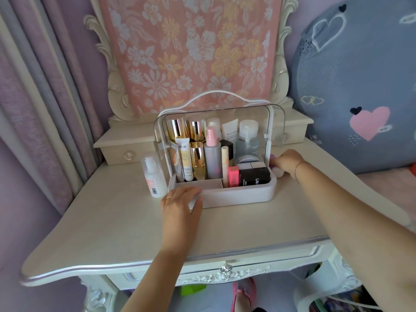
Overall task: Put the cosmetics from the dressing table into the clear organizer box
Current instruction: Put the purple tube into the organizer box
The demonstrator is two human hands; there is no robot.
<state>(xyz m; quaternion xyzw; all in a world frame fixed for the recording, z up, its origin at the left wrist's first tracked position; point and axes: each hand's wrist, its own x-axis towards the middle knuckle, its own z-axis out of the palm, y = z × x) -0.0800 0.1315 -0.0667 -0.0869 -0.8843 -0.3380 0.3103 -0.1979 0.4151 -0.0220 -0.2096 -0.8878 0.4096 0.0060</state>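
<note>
On our cream dressing table (135,233), our left hand (180,202) rests flat, holding nothing, on the organizer box (236,194) front; our right hand (287,162) reaches beside it, grip unclear.

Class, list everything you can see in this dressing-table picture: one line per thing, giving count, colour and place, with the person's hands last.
Clear organizer box with white base: one, centre of table, lid raised.
Gold-capped bottles: three, gold, box's left side.
White BB cream tube: one, front left in box.
Frosted pink-capped spray bottle: one, middle of box.
Pink lipstick box: one, front right compartment.
Black cosmetic box: one, right compartment.
Translucent white bottle with barcode label: one, on table left of box.
Cream dressing table: one.
Left hand: on box's front left corner.
Right hand: beside box's right end, on something small and purple.
</note>
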